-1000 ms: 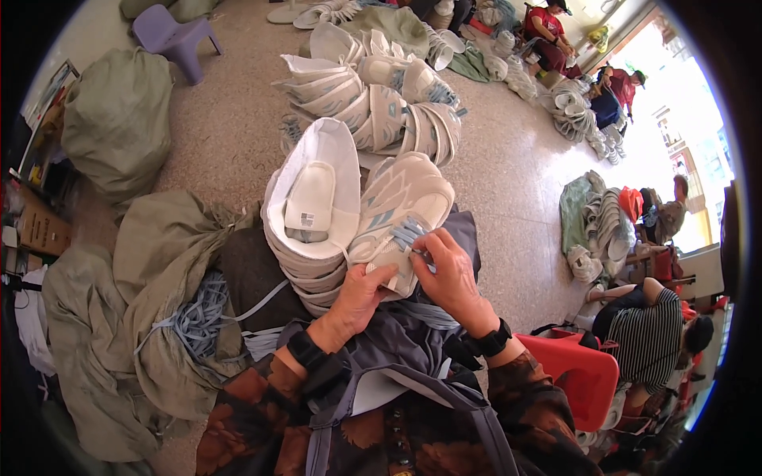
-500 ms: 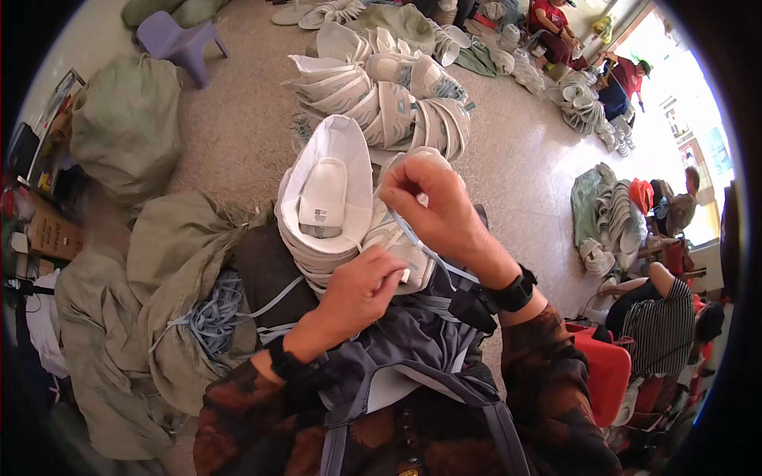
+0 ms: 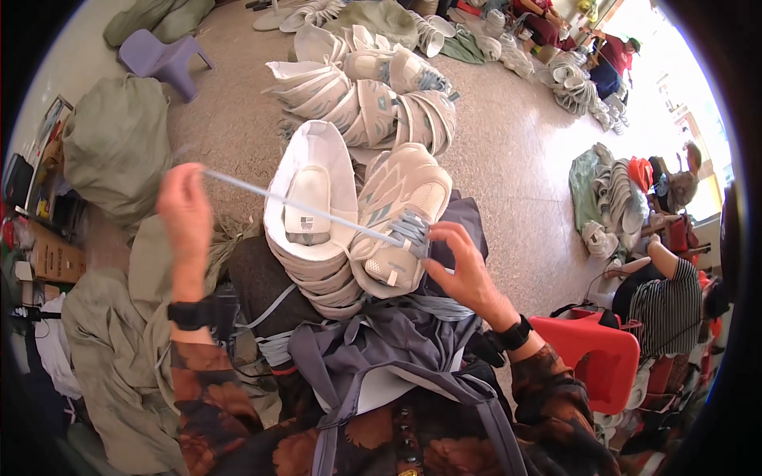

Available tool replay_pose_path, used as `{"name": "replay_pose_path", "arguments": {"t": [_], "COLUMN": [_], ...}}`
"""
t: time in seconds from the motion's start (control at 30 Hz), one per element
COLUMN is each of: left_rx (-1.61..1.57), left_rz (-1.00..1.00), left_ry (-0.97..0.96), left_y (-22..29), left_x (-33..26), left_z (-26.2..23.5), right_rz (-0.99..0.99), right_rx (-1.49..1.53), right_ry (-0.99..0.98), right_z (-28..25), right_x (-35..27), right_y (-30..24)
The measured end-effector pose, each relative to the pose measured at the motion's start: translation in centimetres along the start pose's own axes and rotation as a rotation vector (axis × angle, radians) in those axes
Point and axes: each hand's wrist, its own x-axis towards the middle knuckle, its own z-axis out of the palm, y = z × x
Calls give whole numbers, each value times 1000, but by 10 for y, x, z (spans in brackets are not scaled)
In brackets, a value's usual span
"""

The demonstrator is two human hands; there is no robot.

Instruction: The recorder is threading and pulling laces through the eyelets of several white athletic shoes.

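Observation:
A beige and white shoe upper (image 3: 405,186) with grey-blue lacing rests over my lap, its toe pointing away. My left hand (image 3: 186,202), slightly blurred, is out to the left with its fingertips pinching a pale blue shoelace (image 3: 278,196). The lace runs taut across to the upper's eyelets. At the upper's right side, my right hand (image 3: 464,274) holds it between thumb and fingers beside the lacing. Left of this upper stands a nested stack of uppers (image 3: 317,274), open side up, with a pale insole-like piece (image 3: 308,208) inside the top one.
More nested uppers (image 3: 365,103) lie on the floor ahead. Olive sacks (image 3: 115,147) and a purple chair (image 3: 163,63) are at the left. A grey apron (image 3: 373,349) covers my lap, with blue laces (image 3: 276,349) beside it. A red stool (image 3: 595,357) and several people sit rightward.
My left hand has swung from the uppers out to the far left, drawing the lace straight. My right hand has come down from above the upper to its right side.

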Motion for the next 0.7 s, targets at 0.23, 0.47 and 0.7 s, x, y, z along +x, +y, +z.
{"name": "replay_pose_path", "arguments": {"t": [0.23,0.47,0.7], "left_rx": [77,-213,-345], "left_rz": [-1,468,408], "left_ry": [-315,-593,-583], "left_y": [27,136,128], "left_x": [-36,-105,-98], "left_z": [9,86,107], "right_rz": [193,348,345], "right_rx": [131,213,199], "right_ry": [17,-65,-91], "right_z": [12,15,0], "right_x": [-19,-21,-30], "right_y": [3,-1,-1]}}
